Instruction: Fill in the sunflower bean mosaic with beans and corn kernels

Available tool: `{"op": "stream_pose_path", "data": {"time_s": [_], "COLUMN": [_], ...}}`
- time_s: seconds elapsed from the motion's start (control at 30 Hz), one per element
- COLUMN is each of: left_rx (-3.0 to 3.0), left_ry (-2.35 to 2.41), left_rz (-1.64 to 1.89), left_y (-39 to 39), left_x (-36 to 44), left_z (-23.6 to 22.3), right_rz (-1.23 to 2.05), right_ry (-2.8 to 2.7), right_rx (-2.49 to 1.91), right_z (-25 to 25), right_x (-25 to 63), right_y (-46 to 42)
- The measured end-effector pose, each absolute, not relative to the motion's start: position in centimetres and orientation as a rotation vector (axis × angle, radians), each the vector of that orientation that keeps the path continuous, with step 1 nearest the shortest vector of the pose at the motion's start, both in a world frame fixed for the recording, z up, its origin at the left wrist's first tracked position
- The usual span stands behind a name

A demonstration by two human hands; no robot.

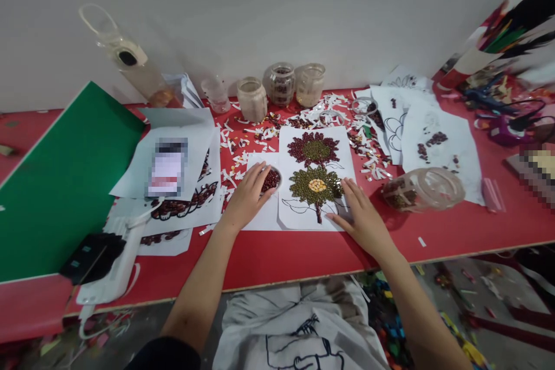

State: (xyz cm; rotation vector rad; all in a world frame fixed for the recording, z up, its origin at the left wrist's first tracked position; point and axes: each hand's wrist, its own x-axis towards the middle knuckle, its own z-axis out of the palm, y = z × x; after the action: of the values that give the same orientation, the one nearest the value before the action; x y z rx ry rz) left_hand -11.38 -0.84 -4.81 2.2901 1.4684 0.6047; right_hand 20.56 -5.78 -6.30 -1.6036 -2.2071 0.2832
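My left hand (pixel 248 198) rests on the white paper (pixel 260 218), fingers stretched and apart, against the left side of a small round dish of dark red beans (pixel 272 178). My right hand (pixel 363 218) lies open, fingertips on the right edge of a sheet with a bean picture (pixel 288 153). On that sheet, an upper flower of red beans with a green centre (pixel 314 149) sits above a green bean flower (pixel 303 186) with a yellow corn-kernel middle. A dark red stem (pixel 319 213) runs down between drawn leaf outlines.
Several jars (pixel 252 99) stand along the wall amid paper scraps and loose beans. A jar lies tipped (pixel 422 189) right of my right hand. Bean-covered sheets (pixel 448 150) lie right; a phone (pixel 167 167), power strip (pixel 110 269) and green board (pixel 65 185) are left.
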Motion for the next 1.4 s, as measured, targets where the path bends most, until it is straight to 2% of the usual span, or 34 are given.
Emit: {"op": "stream_pose_path", "data": {"time_s": [0.9,1.4], "left_rx": [2.36,2.452], "left_ry": [1.517,1.523], "left_rz": [0.601,0.579], "left_y": [-1.1,-1.6], "left_x": [-11.1,-10.8], "left_z": [-4.4,-4.5], "right_rz": [0.305,0.194], "right_ry": [-2.147,-2.172], "right_rx": [-1.565,-1.587], "right_z": [-6.8,-6.9], "right_x": [20.8,19.8], "right_y": [-5.3,-5.4]}}
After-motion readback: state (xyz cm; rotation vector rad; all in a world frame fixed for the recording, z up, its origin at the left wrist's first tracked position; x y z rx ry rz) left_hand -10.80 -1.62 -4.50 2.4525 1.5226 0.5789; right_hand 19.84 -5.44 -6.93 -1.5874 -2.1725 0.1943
